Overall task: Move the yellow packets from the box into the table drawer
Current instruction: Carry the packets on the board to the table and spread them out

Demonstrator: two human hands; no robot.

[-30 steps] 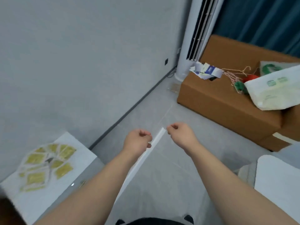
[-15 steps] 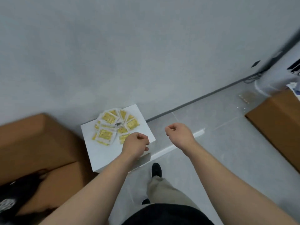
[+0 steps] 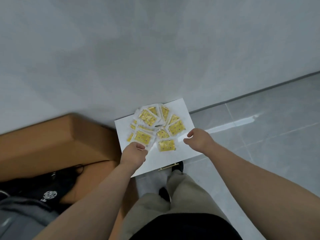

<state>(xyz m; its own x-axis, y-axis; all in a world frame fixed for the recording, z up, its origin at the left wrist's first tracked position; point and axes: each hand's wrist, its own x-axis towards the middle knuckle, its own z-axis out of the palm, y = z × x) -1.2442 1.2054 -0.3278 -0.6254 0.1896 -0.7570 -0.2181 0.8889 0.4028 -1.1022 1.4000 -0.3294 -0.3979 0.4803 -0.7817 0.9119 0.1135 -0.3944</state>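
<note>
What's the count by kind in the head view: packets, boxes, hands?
Yellow packets: about 10, overlapping on the white table, so not exact
Cardboard boxes: 1
Hands: 2, left hand, right hand
Total: about 13

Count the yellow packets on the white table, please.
About 10 yellow packets: nine overlap in a pile on the far part of the table; a lone packet lies nearest the person. Overlaps may hide more.

The yellow packets (image 3: 156,126) lie flat in a loose, overlapping heap on the white table (image 3: 186,111), clear-edged with dotted yellow centres. One packet (image 3: 166,145) sits apart at the near edge. The brown box (image 3: 57,141) stands just left of the table.
</note>
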